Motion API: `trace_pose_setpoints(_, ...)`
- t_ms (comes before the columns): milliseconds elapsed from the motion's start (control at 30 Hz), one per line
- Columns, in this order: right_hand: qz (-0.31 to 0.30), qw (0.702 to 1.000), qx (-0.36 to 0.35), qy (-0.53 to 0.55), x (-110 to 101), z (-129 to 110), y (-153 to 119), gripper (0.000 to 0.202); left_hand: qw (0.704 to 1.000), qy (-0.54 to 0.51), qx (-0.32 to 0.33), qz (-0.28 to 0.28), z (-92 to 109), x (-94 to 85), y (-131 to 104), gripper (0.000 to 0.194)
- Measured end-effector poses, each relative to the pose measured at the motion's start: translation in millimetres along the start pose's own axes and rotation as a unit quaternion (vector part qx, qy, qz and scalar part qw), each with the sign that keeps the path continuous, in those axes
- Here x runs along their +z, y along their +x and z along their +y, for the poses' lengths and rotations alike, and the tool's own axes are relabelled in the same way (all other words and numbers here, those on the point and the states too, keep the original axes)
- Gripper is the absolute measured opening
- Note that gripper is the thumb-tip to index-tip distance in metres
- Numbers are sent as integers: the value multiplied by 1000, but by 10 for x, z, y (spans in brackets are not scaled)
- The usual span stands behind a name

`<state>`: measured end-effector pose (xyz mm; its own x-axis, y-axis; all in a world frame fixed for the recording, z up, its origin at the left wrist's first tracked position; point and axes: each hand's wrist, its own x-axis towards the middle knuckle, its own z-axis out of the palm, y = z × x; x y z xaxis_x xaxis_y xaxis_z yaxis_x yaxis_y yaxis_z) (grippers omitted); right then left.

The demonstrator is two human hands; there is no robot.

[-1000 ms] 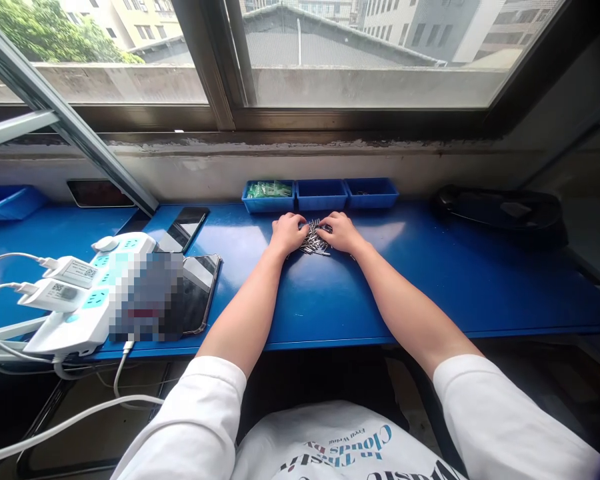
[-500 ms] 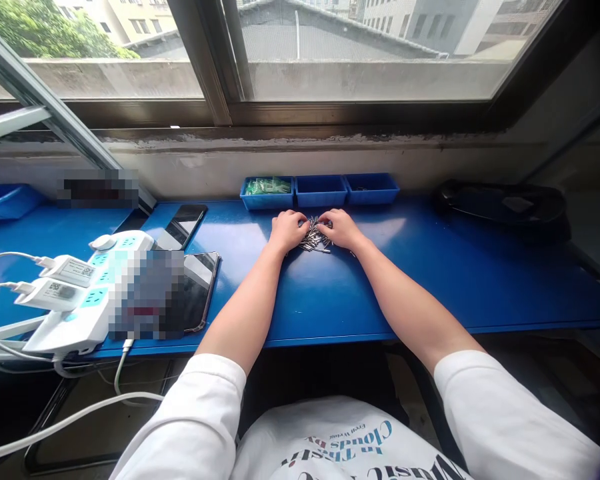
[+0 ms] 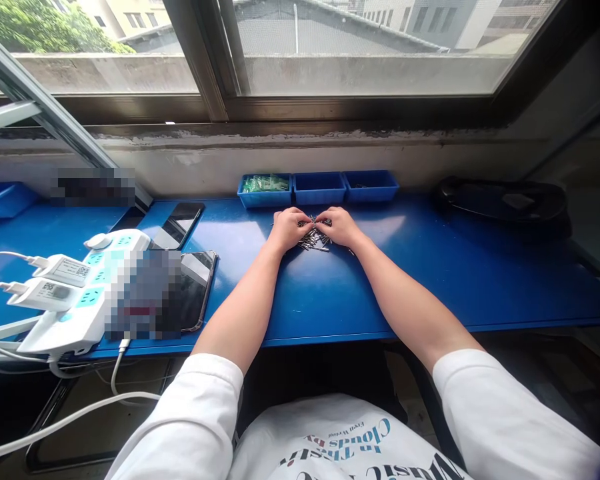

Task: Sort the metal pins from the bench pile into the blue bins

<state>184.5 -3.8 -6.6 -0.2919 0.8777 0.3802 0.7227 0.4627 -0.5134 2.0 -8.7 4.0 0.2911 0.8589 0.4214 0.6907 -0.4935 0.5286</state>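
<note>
A small heap of thin, shiny metal pieces (image 3: 314, 241) lies on the blue table, too small to name more exactly. Over its left side is my left hand (image 3: 291, 228), with thumb and fingers bent together at the pile. My right hand (image 3: 339, 226) mirrors it from the right side, its fingers curled inward. The two sets of fingertips nearly meet above the heap. Whatever sits between the fingers is too small to make out.
Behind the hands stand three blue bins: a left bin (image 3: 265, 200) with green-and-clear packets, a middle bin (image 3: 320, 193), and a right bin (image 3: 371, 193) with a few small dark items. A power strip (image 3: 87, 293), a phone (image 3: 180, 225) and a tablet (image 3: 200, 290) lie left; a black bag (image 3: 505, 203) lies right.
Both hands have drawn slightly closer together over the metal pieces, fingertips now nearly meeting. The whole view has shifted a little.
</note>
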Motion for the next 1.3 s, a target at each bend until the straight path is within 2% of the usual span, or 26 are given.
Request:
trace_pose_setpoints(100,33,999,-6,14,-28,-37,-13,20,1000,-27,9,12,22,-5,11,16)
trace_pose_setpoints(233,77,994,-47,65,-73,-108,-33,19,997,-65,34,18,53,-4,18,17)
trace_pose_setpoints(300,76,991,-53,99,-91,-141,-40,16,996,-70,44,31,64,-2,16,18)
trace_pose_setpoints(400,66,987,-23,145,-108,-167,-41,16,996,-65,49,41,80,-3,14,16)
trace_pose_setpoints(500,63,984,12,167,-113,-165,-34,23,997,-54,37,39,106,-9,12,16)
trace_pose_setpoints(633,51,982,20,182,-113,-158,-24,26,998,-42,41,27,145,-24,6,13)
trace_pose_setpoints(833,78,976,51,199,-97,-159,-8,24,996,-50,68,42,140,-32,0,14)
trace_pose_setpoints(1000,102,961,50,253,-67,-169,-6,25,993,-60,70,69,100,-3,14,17)
trace_pose_setpoints(1300,85,948,52,304,-79,-155,-19,27,995,-60,47,68,63,26,22,20)
